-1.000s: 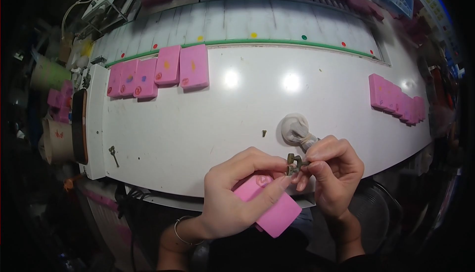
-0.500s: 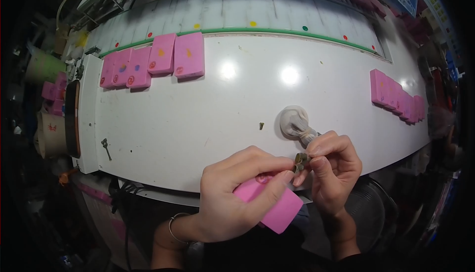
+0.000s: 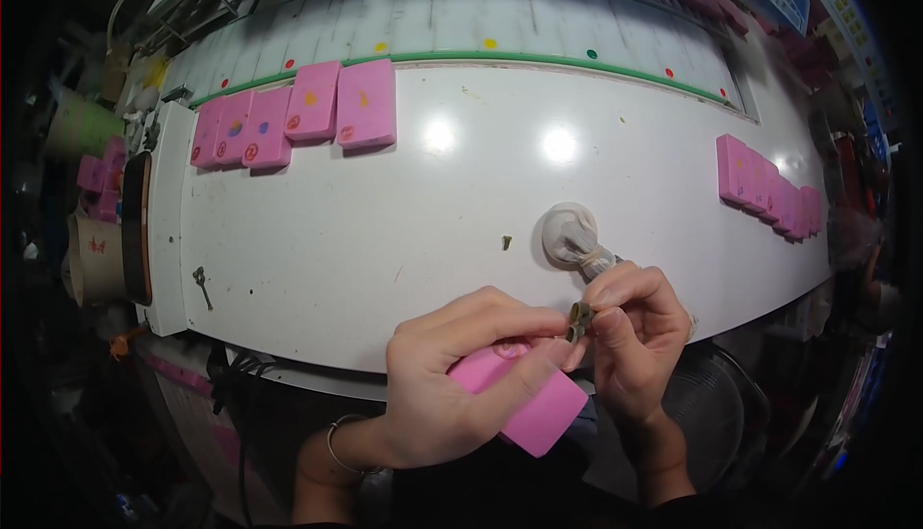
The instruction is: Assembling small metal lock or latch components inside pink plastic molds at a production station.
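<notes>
My left hand [image 3: 437, 375] is closed around a pink block [image 3: 548, 412], a flat rectangular piece with a red mark near its upper end. Its thumb and forefinger tips reach up to a small olive-green piece [image 3: 579, 317], which looks curved and hollow. Pinched between the thumb and fingers of my right hand [image 3: 636, 341], that piece sits just above the block's upper end. Fingers partly cover it, so its exact kind is unclear. Beyond my right hand lies a pale cloth bundle [image 3: 569, 231], round and tied at a neck.
A tiny dark green bit [image 3: 507, 242] lies on the white table [image 3: 385, 212]. Several pink blocks [image 3: 365, 104] stand at the far left, and another row of pink blocks [image 3: 735, 171] at the right. A small metal tool [image 3: 202, 289] rests near the left ledge [image 3: 173, 231].
My right hand has shifted slightly left and turned the small olive-green piece a little, so more of its side shows. My left hand keeps its hold on the pink block.
</notes>
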### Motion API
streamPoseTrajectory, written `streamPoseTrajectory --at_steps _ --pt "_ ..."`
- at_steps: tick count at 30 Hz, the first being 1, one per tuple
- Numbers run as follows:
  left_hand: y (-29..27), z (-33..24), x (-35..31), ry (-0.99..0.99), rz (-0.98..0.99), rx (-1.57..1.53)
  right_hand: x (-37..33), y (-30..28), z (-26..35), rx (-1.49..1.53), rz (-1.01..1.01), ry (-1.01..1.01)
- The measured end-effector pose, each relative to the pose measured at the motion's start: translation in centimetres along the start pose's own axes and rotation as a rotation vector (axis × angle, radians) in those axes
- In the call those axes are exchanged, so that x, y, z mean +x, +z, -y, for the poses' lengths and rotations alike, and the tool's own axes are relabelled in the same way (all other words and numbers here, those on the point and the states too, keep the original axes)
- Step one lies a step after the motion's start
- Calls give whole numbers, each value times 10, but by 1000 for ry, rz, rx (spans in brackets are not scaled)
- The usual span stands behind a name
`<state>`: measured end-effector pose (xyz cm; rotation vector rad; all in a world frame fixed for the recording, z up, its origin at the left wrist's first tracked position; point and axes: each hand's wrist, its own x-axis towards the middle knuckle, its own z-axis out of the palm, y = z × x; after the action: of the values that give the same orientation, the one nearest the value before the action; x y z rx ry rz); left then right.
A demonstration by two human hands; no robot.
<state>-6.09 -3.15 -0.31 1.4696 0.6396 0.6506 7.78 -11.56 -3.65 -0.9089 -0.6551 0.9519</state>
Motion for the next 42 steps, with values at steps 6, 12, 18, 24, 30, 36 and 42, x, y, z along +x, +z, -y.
streamPoseTrajectory --at_steps 6,12,18,24,30,36,42 --pt "4 4 0 -14 -23 26 -4 4 3 -176 -10 -108" --pt "1 14 -1 -148 -47 -38 -11 7 5 -905 -47 -365" --pt "-1 13 -4 -187 -31 -92 -13 9 15 -1191 55 -507" --pt "-2 18 -8 -144 -17 -46 -17 12 27 -988 67 -90" --pt "-8 21 -8 -75 -51 45 -7 0 40 -650 147 513" --pt "-26 23 -7 -68 -146 1 7 36 37 -1154 299 -24" --pt "-61 4 -9 -60 -302 -222 110 106 47 -779 409 -88"
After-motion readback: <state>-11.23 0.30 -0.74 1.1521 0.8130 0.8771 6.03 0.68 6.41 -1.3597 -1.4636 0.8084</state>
